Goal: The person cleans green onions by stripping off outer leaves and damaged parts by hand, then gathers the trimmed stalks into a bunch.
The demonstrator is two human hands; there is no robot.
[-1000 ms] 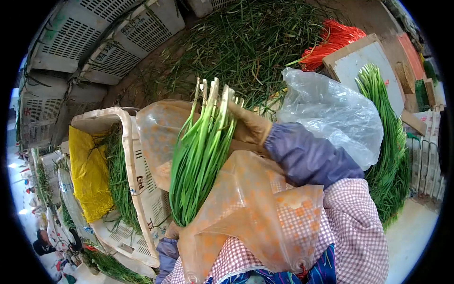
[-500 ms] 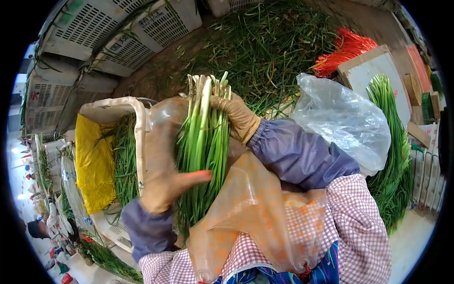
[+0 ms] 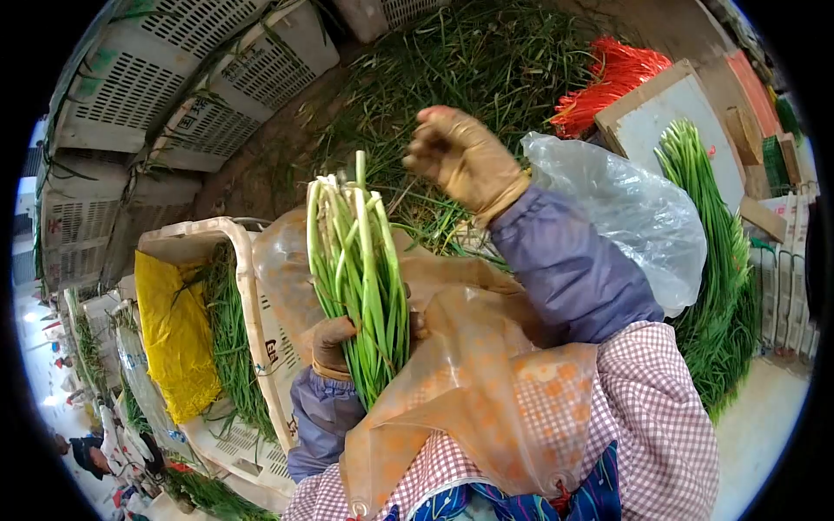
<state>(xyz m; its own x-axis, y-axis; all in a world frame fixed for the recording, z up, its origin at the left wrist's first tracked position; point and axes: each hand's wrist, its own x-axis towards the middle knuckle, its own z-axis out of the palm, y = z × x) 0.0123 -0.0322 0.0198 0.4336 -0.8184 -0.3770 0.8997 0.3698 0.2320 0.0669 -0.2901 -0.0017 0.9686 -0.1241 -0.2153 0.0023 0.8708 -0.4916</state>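
A bundle of green stalks with pale ends pointing up stands over my lap. My left hand, in a brown glove, is wrapped round its lower part; part of the fingers is hidden behind the stalks. To the upper right of the bundle, apart from it, my gloved right hand is raised with its fingers curled. Whether anything small is in those fingers cannot be made out. An orange-dotted clear plastic apron covers my lap below the bundle.
Left of me is a white crate with greens and a yellow sack. Loose green leaves lie on the ground ahead. To the right are a clear plastic bag, red strands, a board and a long green bundle.
My right hand has let go of the bundle's upper end and moved up and away. My left hand, earlier blurred beside the stalks with its thumb out, has closed round them lower down.
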